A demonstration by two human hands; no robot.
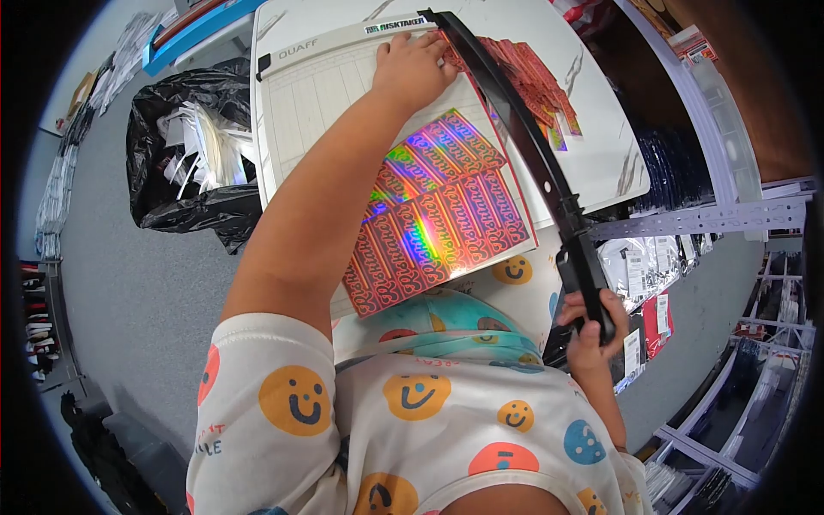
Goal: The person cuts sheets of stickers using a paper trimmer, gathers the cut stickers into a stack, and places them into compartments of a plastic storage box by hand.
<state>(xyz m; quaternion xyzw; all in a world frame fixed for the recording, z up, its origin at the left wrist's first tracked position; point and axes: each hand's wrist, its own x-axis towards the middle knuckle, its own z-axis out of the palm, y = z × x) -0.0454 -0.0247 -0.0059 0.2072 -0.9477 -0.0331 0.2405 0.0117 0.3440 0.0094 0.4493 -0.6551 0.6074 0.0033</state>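
Observation:
A guillotine paper trimmer point(300, 103) lies on the table, its black blade arm point(524, 129) raised at an angle along the right edge. My right hand point(596, 330) is wrapped round the black handle point(586, 292) at the arm's near end. Up by the top ruler point(330, 47), my left hand point(416, 69) lies with fingers stretched out, beside the blade's far end and a bit of red sheet. Shiny red and rainbow holographic sticker sheets point(438, 219) with repeated lettering rest on the trimmer bed, below my left forearm.
Cut red strips point(528, 81) are heaped on the white table point(614, 112) right of the blade. A black bin bag point(159, 112) holding paper offcuts point(206, 146) stands at the left. Metal shelving point(712, 223) and bagged, labelled packages point(635, 266) are on the right.

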